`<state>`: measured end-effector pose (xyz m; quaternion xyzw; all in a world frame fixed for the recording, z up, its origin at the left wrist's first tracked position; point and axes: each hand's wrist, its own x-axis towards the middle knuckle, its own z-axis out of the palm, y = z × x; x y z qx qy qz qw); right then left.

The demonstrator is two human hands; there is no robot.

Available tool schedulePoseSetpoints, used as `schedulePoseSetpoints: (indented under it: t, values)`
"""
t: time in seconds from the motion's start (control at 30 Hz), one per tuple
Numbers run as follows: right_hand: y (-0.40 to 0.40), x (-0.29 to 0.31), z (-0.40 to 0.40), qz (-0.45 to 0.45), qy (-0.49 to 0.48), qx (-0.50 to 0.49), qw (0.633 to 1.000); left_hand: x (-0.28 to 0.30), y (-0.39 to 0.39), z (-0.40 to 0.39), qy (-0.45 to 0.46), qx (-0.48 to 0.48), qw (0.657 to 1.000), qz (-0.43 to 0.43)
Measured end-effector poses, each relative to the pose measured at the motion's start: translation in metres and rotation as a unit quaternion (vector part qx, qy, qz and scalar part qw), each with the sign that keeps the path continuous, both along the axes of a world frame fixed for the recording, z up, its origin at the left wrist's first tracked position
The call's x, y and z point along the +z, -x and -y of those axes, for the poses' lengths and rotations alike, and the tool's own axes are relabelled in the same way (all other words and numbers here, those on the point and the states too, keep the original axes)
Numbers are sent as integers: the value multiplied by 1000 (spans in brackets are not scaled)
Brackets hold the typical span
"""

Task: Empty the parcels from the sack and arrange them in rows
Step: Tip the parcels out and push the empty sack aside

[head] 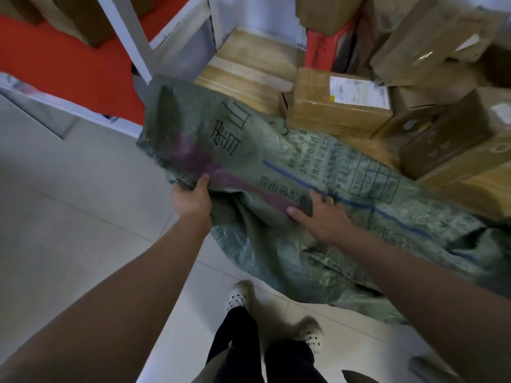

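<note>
A large green woven sack [276,167] with black printed characters, a purple stripe and a blue line lies across the floor in front of me, its left end lifted. My left hand [192,196] grips the sack's near edge at that lifted end, thumb on top of the fabric. My right hand [320,214] lies on the sack's middle, fingers pressed into a fold of it. Cardboard parcels sit beyond the sack, among them a taped box with a white label [340,106] and several stacked brown boxes [456,145] at the right. The inside of the sack is hidden.
A red and white shelf unit [83,67] with a white post stands at the upper left. Flat pale wooden-looking packages [249,67] lie behind the sack. Grey floor tiles [69,230] spread to the left. My feet in white perforated clogs [237,298] stand below the sack.
</note>
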<state>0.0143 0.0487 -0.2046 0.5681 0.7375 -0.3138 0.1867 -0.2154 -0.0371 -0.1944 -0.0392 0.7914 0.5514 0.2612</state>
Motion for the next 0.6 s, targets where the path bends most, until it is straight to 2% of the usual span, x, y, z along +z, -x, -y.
schedulePoseSetpoints:
  t: [0.1, 0.17, 0.23, 0.3, 0.37, 0.43, 0.53, 0.57, 0.6]
  values:
    - [-4, 16, -4, -121, 54, -88, 987, 35, -31, 0, -56, -51, 991, -114]
    - [-12, 29, -7, -203, 98, -154, 962, 56, -59, 1, -87, -100, 973, -188]
    - [-28, 35, -8, -263, 179, -218, 923, 76, -92, 0, -102, -164, 949, -250]
    - [-51, 34, -8, -325, 239, -319, 858, 91, -129, -2, -101, -253, 909, -315]
    - [-77, 43, -3, -429, 252, -407, 766, 95, -166, -4, -109, -370, 837, -389]
    - [-115, 53, 1, -518, 203, -482, 677, 89, -203, -8, -98, -475, 741, -465]
    - [-181, 65, 5, -613, 111, -570, 536, 68, -246, -13, -51, -566, 589, -575]
    - [-203, 71, 9, -647, 109, -565, 500, 59, -258, -14, -39, -590, 547, -592]
    - [-224, 74, 10, -655, 96, -558, 501, 49, -270, -15, -20, -618, 511, -597]
